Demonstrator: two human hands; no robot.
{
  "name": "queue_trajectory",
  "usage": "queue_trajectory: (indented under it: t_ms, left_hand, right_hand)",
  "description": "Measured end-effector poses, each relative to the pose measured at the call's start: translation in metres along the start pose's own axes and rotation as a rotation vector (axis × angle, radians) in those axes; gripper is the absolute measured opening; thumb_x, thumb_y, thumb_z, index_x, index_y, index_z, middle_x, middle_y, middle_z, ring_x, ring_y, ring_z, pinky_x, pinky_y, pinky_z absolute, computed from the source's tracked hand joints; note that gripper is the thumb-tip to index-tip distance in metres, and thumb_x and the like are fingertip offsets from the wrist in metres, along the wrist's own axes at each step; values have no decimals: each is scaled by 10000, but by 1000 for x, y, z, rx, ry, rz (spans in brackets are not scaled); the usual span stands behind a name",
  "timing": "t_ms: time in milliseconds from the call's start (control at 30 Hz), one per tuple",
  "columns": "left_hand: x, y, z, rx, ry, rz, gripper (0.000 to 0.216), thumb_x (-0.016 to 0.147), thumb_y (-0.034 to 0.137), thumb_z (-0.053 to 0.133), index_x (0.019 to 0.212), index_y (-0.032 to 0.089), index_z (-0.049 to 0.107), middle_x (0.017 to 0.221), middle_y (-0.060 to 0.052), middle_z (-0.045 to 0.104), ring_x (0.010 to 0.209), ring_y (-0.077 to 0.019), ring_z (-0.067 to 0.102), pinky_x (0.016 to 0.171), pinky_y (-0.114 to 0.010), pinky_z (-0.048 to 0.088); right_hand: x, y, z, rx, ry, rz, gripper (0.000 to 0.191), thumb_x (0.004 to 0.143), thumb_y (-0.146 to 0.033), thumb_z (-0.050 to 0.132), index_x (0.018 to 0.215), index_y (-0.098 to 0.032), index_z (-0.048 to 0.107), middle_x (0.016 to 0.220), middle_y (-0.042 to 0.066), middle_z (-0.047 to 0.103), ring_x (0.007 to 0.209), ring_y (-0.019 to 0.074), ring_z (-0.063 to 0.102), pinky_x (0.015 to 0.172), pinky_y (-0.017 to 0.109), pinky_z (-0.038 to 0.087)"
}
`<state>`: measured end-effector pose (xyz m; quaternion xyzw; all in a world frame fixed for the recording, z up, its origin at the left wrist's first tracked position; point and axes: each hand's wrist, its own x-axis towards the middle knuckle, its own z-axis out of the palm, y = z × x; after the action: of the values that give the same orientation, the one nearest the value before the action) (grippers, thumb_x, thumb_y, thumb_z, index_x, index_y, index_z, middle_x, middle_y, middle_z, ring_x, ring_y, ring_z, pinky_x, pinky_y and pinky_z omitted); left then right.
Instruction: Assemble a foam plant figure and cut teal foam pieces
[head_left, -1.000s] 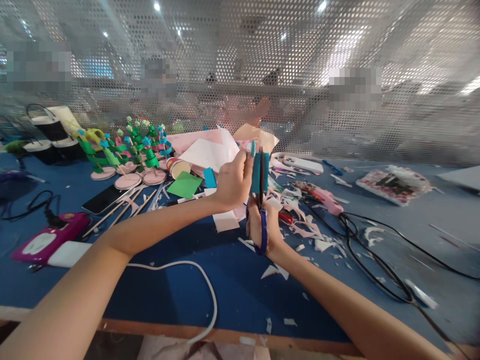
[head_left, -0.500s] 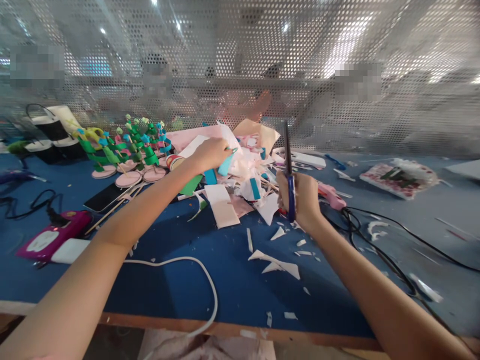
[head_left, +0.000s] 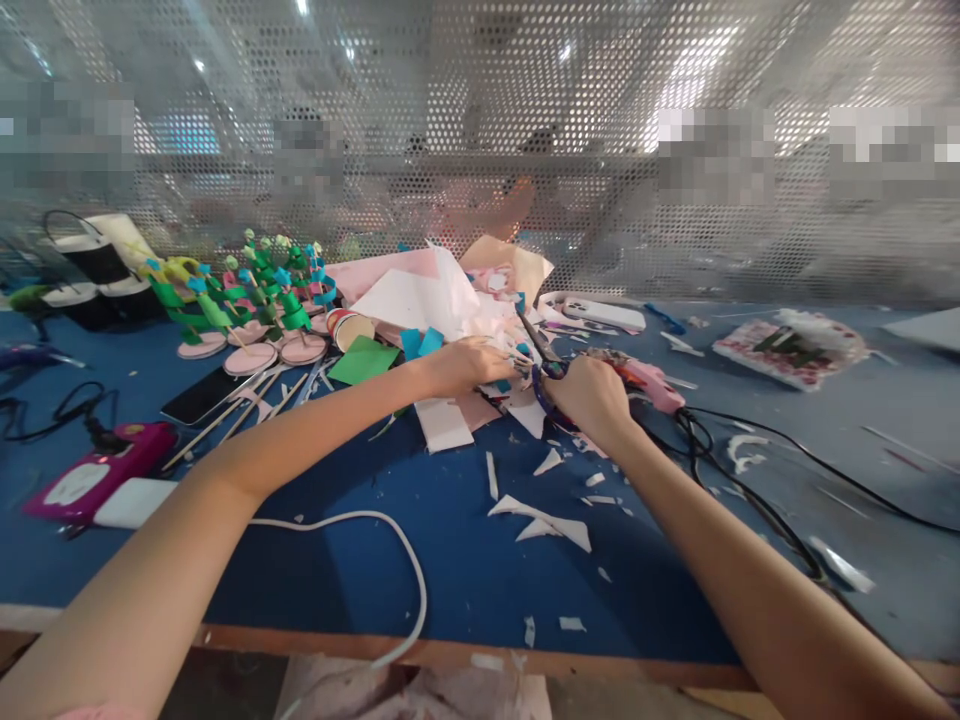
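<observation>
My right hand (head_left: 592,396) is closed around blue-handled scissors (head_left: 541,358), the blades pointing up and left into a heap of pink, white and blue paper scraps (head_left: 450,300). My left hand (head_left: 469,362) reaches into the same heap just left of the scissors, its fingers curled low among the scraps; what they hold, if anything, is hidden. Both hands sit close together over the blue table (head_left: 450,540).
Green and blue paper figures on pink bases (head_left: 255,300) stand at the left. A pink glue gun (head_left: 649,382) with a black cable (head_left: 750,500) lies right of my hands. A white cable (head_left: 390,540), a phone (head_left: 199,397), wooden sticks and a magenta device (head_left: 97,475) lie front left. A perforated screen (head_left: 480,150) closes the back.
One second ago both hands held a teal piece upright on the scissors. The hands parted, then both dropped into the scrap heap; the scissors tilted from upright to low and leftward.
</observation>
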<state>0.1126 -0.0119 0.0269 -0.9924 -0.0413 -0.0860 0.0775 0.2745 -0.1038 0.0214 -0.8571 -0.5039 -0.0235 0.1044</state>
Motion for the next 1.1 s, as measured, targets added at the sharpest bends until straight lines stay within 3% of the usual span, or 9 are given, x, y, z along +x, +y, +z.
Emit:
queue_trajectory:
  t_ms: [133,333,467,600,733,800,867,933,1100]
  left_hand:
    - [-1,-7,-1,-119,159,-85,338,819,56,457,1100,173,604,1080,-101,672,1016,-173,617,913,-330,458]
    - [-2,-18,-27,-674,558,-400,297,724,170,644,1013,103,632,877,-88,704,774,-144,658,701,-236,519]
    - [-16,-22,-40,-895,640,-585,269,662,148,692,919,95,635,717,-42,670,602,-100,614,531,-188,490]
    - [-40,-16,-45,-1070,709,-690,274,640,203,728,857,94,600,636,-7,634,526,-82,587,501,-192,485]
    - [-62,-4,-38,-1078,691,-741,347,621,260,748,872,114,555,610,10,628,509,-90,583,494,-200,479]
    - [-70,3,-32,-1085,678,-727,379,642,292,731,912,127,523,601,20,623,504,-85,575,493,-192,467]
    - [-74,9,-26,-1110,697,-714,387,678,294,700,957,140,480,605,30,619,524,-80,578,509,-179,461]
    - [-75,11,-22,-1110,706,-725,374,718,262,661,999,150,441,611,37,614,550,-81,585,518,-170,456]
    - [-61,-8,-34,-864,642,-716,374,743,168,610,1071,147,432,595,39,617,546,-102,591,545,-206,466]
  right_hand:
    - [0,1,-1,-25,-6,-7,381,771,-341,498,929,-38,668,950,245,657,908,323,635,680,328,458]
    - [-7,-5,-7,2,88,-29,434,776,-347,522,1004,16,590,932,249,627,883,304,639,703,320,464]
    - [-18,-12,-12,-69,199,-67,475,779,-339,531,1090,19,510,1067,267,547,815,281,642,637,319,463]
    - [-29,-17,-23,-151,367,-205,356,858,-322,402,936,-40,606,933,221,617,898,315,600,699,361,452]
    - [-30,-34,-30,135,517,-435,307,844,-367,447,792,-134,639,843,138,662,918,279,574,815,400,427]
    - [-27,-51,-28,446,391,-534,252,778,-384,556,838,-161,654,889,92,680,908,239,582,867,394,410]
    - [-23,-69,-23,816,119,-533,345,690,-390,652,954,-167,659,997,79,676,909,211,591,821,345,437]
    - [-18,-86,-16,1152,-190,-412,291,641,-365,696,836,-150,693,867,54,695,799,169,601,744,291,451]
    - [7,-104,-18,1333,-270,-293,226,592,-333,746,656,-125,685,532,-20,605,505,78,505,580,234,444]
